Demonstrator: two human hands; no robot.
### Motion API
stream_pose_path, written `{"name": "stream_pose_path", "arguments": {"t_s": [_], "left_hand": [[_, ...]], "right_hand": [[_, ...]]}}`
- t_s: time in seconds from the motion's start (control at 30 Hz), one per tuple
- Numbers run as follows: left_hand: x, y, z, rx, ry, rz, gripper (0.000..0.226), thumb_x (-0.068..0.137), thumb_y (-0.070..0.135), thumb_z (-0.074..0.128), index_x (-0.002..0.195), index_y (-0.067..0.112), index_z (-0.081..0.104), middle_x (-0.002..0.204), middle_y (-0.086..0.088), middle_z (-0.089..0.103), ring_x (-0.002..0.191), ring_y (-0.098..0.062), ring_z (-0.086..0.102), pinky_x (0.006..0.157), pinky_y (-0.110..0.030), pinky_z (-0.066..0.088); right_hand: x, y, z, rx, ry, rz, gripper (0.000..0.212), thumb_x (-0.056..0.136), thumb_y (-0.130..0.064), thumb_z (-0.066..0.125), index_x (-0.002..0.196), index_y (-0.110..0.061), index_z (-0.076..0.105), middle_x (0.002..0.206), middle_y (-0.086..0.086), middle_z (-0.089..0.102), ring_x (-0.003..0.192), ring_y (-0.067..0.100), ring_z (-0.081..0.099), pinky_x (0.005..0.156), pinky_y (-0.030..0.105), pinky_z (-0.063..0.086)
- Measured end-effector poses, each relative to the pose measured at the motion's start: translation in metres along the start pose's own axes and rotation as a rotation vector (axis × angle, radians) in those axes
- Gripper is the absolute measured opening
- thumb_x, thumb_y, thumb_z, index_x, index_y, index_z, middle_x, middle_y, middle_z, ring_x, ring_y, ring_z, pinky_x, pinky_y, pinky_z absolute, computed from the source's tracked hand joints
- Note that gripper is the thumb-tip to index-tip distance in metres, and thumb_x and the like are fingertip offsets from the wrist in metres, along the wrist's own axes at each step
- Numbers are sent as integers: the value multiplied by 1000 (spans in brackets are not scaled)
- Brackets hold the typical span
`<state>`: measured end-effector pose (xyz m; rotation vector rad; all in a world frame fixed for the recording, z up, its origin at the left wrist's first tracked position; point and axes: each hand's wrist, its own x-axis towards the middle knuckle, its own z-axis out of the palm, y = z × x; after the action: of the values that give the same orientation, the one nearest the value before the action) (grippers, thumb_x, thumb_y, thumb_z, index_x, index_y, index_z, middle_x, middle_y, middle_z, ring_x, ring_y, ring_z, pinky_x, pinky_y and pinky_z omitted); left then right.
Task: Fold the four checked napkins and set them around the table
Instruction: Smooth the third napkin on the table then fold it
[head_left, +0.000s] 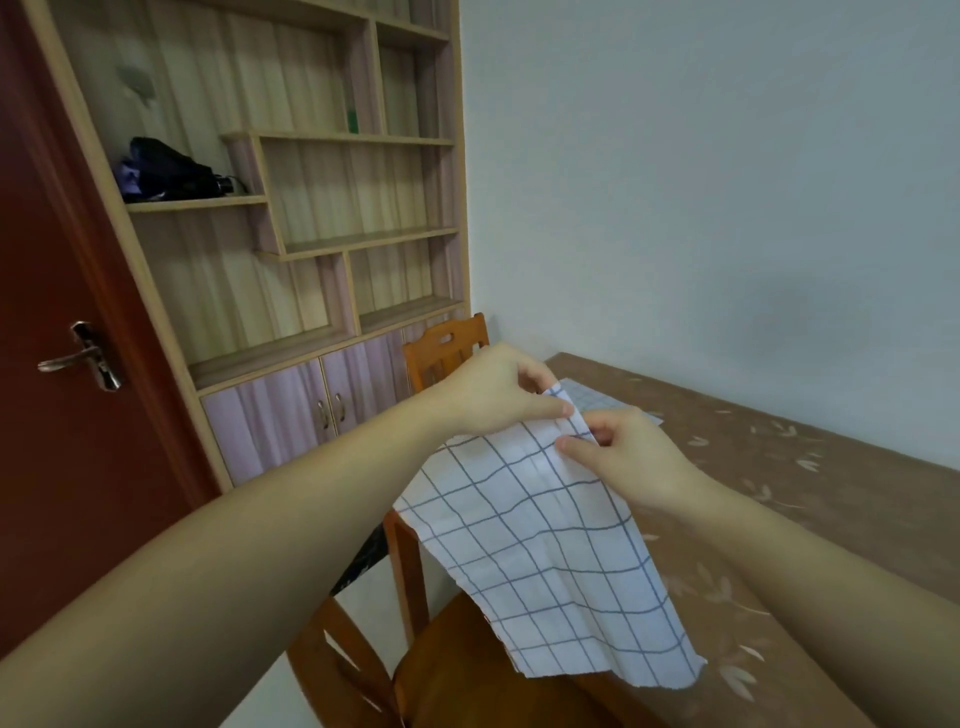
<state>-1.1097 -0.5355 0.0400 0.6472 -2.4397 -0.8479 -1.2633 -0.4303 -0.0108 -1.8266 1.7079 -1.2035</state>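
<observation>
Checked napkin (550, 551) hangs unfolded, its top corner pinched by both hands (561, 421). Another napkin (597, 397) lies on the far part of the table (831, 499); most folding seems left.

White blue-checked napkin (545, 545) hanging unfolded, top corner pinched; second napkin (602, 397) flat on table.

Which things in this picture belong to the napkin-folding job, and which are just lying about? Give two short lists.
Part of the job:
- checked napkin, pinched at its top by the left hand and right hand
- second napkin lying on the table
- table
- wooden chairs

Just lying about:
- dark bundle on the shelf unit
- door
</observation>
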Motion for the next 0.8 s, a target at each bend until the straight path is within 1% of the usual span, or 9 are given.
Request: {"name": "stream_pose_path", "arguments": {"t_s": [0.07,0.2,0.23,0.3,0.4,0.57,0.67,0.73,0.8], "left_hand": [[2,2,-2,32,25,21,15,77,26,82,83,18,71,76,-9,70,61,-4,54,63,-26,44],[-6,-6,-13,25,-122,-92,49,74,28,85,112,33,54,101,8,72,86,-5,65,85,-27,52],[-8,-11,-15,109,-177,-110,48,76,30,83,118,28,59,104,8,71,91,-9,65,87,-30,52],[-10,-19,-16,211,-209,-132,28,82,31,77,106,16,73,98,-7,73,90,-25,66,84,-41,54],[-12,-20,-9,195,-183,-138,25,85,32,73,93,9,76,97,-23,69,91,-38,63,74,-44,49],[-16,-15,-13,182,-188,-150,22,82,32,76,87,10,76,89,-18,71,80,-30,64,68,-39,49],[-25,-28,-28,151,-156,-216,17,81,28,78,87,12,77,91,-10,75,89,-27,69,76,-42,56],[-33,-36,-32,4,-81,-266,12,81,25,78,86,14,77,91,-7,76,92,-28,71,81,-45,58],[-38,-38,-28,-255,39,-310,4,83,18,75,85,16,77,93,-3,78,94,-24,73,88,-44,59]], "right_hand": [[1,-1,-5,-10,21,28,26,91,-20,64,66,-25,68,52,-7,57,49,8,46,54,23,36],[-6,2,-27,93,20,95,15,93,-16,62,94,-20,77,85,0,78,81,18,74,77,35,57],[-8,3,-33,121,40,110,16,93,-15,62,96,-17,77,88,1,78,84,18,74,79,35,58],[-10,7,-41,124,69,135,16,93,-15,62,90,-19,77,85,-4,78,82,13,73,76,30,58],[-11,10,-43,16,50,167,11,88,-21,68,84,-29,74,78,-15,75,73,-4,69,65,18,51],[-9,6,-53,101,148,173,10,86,-22,71,78,-21,75,71,-10,75,67,1,71,57,14,51],[-13,9,-69,145,195,221,16,85,-24,72,73,-15,75,68,-5,76,64,6,71,61,22,54],[-16,13,-77,181,194,247,18,86,-23,71,75,-11,76,71,1,77,67,13,73,65,27,55],[-19,15,-81,195,191,250,20,88,-20,68,72,-10,74,64,-2,75,60,7,71,55,17,52]]}}
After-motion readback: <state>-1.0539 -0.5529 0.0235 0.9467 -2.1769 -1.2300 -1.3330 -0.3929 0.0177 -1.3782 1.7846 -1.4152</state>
